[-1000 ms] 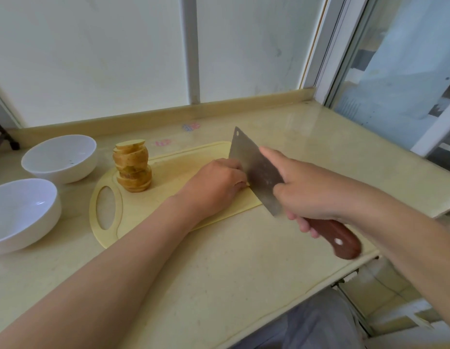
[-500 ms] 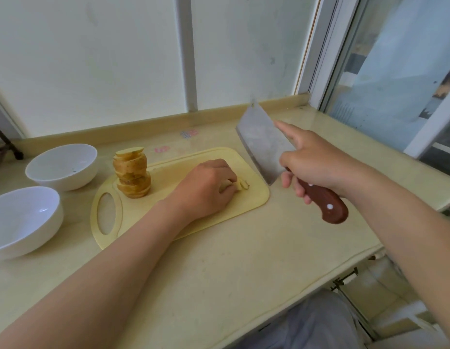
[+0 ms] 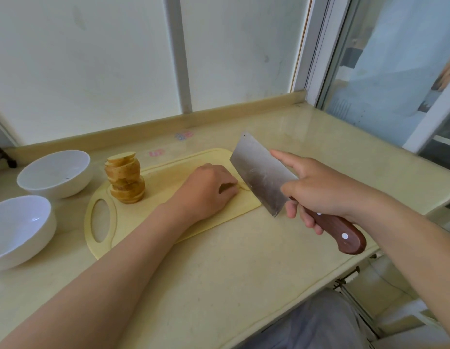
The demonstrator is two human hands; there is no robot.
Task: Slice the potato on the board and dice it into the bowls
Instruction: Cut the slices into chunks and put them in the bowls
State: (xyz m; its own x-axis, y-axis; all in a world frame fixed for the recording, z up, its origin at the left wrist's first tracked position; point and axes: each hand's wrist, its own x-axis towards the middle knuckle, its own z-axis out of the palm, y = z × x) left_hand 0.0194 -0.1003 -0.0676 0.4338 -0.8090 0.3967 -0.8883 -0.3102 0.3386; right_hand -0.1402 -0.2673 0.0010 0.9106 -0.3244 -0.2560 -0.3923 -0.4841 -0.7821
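Potato slices (image 3: 125, 180), brown skin on their rims, stand in one leaning stack on the left part of a pale yellow cutting board (image 3: 148, 217), just beside its oval handle hole. The slices sit too close together to count. One more potato piece (image 3: 244, 186), a pale sliver, shows at the right end of the board, mostly hidden under the left hand (image 3: 208, 190), whose fingers curl down onto it.

The right hand (image 3: 319, 190) grips the brown wooden handle of the one cleaver (image 3: 261, 175), with the forefinger laid straight along the top of the blade. The blade stands just beside the left knuckles, over the board's right end. Its near corner juts past the board's edge above the beige worktop (image 3: 218, 273). Whether the cutting edge touches the board cannot be told.

Two white bowls sit close together on the worktop off the board's left end. The far bowl (image 3: 55, 172) is near the stack. The near bowl (image 3: 17, 227) is beside the handle hole and is cut off by the left edge of view.

A wide stretch of worktop runs from the board to the front edge, crossed by the left forearm. A narrower strip lies behind the board, up to a raised back lip below the window. To the right, the worktop goes on to a window frame. Two small pink marks (image 3: 156, 152) lie on the back strip.
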